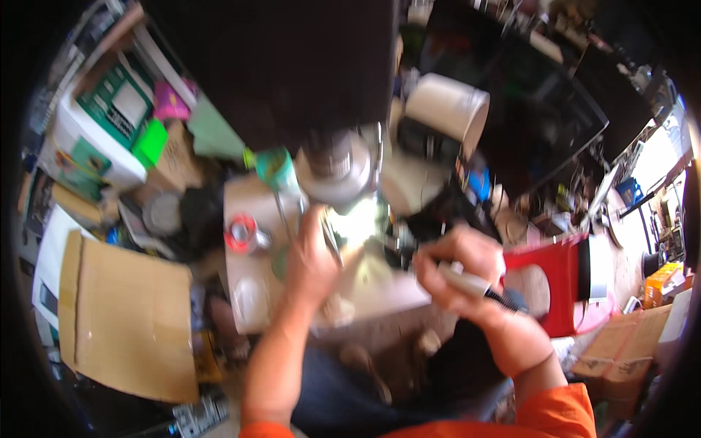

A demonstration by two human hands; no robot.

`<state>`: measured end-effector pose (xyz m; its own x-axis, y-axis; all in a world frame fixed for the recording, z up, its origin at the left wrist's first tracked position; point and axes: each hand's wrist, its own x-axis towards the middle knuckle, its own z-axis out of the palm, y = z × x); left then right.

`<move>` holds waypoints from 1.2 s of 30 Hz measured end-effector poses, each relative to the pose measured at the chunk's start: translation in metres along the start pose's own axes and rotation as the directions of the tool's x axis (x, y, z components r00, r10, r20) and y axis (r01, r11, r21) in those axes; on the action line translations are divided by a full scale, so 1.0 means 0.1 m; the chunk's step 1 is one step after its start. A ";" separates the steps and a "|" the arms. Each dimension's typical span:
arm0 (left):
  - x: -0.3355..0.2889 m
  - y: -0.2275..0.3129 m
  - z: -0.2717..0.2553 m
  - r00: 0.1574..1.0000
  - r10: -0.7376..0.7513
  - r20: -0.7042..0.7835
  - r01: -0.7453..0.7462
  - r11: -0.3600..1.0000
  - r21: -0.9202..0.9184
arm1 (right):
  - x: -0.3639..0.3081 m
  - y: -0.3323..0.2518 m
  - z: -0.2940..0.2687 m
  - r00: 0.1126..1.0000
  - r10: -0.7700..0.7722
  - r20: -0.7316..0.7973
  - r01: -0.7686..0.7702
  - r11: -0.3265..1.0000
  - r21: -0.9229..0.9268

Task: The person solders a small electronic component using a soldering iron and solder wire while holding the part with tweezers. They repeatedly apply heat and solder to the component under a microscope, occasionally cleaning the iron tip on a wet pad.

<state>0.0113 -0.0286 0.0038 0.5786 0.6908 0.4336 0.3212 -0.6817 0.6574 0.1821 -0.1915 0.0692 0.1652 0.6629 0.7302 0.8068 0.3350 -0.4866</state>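
- Clutter crowds the room on every side of a small pale table, seen from above and partly blurred.
- The right hand is curled round a pale pen-shaped tool, fingers folded onto it; a dark cord runs from its rear end toward the wrist.
- The left hand is at the table's middle, fingers drawn together beside a thin dark strip; blur hides whether it has hold of that strip.
- Between the hands, a bright glow washes out whatever lies there.
- Just above the glow is a scope, with a large black panel beyond it.
- Left of the scope is a green cup; nearer the table's left edge lies a red roll, and below that a pale round dish.
- Orange sleeves show at the lower edge.
- Right of the right hand is a red stool, with cartons farther right.
- A sheet of cardboard leans at the far left, below a green-and-white machine.
- Beyond the table, a pale bucket lies on its side.
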 end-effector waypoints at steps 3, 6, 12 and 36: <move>0.01 -0.03 0.00 0.999 0.042 -0.008 -0.042 0.999 0.004 | 0.03 0.00 0.02 1.000 0.003 0.015 -0.004 1.000 0.029; 0.01 -0.04 -0.05 0.997 0.069 -0.031 -0.066 0.995 0.078 | -0.01 0.15 0.13 0.997 -0.059 -0.043 0.062 0.996 0.059; 0.03 -0.05 0.01 0.990 0.135 -0.034 -0.131 0.987 0.088 | -0.07 0.18 0.13 0.987 -0.130 -0.091 0.134 0.991 0.032; -0.01 -0.07 -0.04 0.998 0.068 -0.014 -0.068 0.997 0.039 | -0.14 0.15 0.16 0.997 0.032 -0.077 -0.024 0.994 0.103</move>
<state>0.0053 -0.0237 0.0005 0.5889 0.6460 0.4857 0.3102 -0.7356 0.6023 0.1827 -0.1852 0.0436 0.2340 0.6197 0.7492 0.7399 0.3864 -0.5507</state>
